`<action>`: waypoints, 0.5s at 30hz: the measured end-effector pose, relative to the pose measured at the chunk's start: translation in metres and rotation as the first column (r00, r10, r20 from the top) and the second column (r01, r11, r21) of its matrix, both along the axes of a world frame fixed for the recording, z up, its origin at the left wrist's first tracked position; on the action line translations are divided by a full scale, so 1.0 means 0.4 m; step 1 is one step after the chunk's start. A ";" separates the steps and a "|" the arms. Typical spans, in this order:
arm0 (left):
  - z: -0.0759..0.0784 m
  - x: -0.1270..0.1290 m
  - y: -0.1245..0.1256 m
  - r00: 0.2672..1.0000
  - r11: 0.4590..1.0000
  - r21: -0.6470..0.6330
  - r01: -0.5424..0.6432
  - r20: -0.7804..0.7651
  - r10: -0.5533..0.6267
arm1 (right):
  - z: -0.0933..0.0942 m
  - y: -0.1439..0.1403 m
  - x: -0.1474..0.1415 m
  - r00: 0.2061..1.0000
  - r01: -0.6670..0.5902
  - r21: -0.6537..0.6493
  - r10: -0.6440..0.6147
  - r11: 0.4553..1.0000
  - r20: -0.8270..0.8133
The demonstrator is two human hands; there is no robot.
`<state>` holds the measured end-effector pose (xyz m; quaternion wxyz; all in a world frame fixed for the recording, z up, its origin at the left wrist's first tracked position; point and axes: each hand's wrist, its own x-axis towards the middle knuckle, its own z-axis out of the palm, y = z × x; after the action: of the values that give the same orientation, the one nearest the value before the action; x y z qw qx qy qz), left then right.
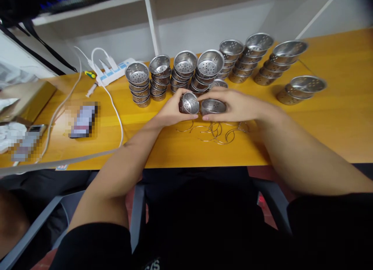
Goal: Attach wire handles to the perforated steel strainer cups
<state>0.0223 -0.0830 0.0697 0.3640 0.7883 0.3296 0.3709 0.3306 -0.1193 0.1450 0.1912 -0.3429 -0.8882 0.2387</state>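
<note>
From the head view I see my left hand (171, 110) gripping a small perforated cup (189, 103), tilted mouth-right, and my right hand (233, 104) clasping a second cup (213, 106) just beside it — both near the table (335, 122) centre, above loose wire rings (217, 130), with stacked cups (186, 73) behind for easy reach.

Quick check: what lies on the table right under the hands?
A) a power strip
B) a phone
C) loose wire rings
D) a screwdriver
C: a scatter of thin wire rings lies on the table just below the left hand and right hand, each holding a perforated metal cup.
</note>
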 end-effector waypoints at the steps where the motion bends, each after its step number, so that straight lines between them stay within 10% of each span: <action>1: 0.002 0.000 0.000 1.000 1.000 0.008 0.002 0.006 -0.002 | -0.004 0.000 0.003 1.000 -0.017 -0.029 0.018 0.999 0.004; 7: 0.006 -0.003 0.006 0.999 0.998 0.054 -0.040 -0.003 0.040 | 0.020 -0.008 0.035 1.000 0.019 -0.124 -0.018 0.992 0.012; 15: 0.010 -0.004 -0.008 0.999 0.999 0.014 -0.035 -0.011 0.036 | 0.026 0.070 0.244 0.884 0.364 -0.028 -0.336 0.931 0.327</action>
<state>0.0207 -0.0860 0.0736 0.3501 0.7868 0.3431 0.3749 0.4283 -0.0914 0.1552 0.0710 -0.5395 -0.8192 0.1813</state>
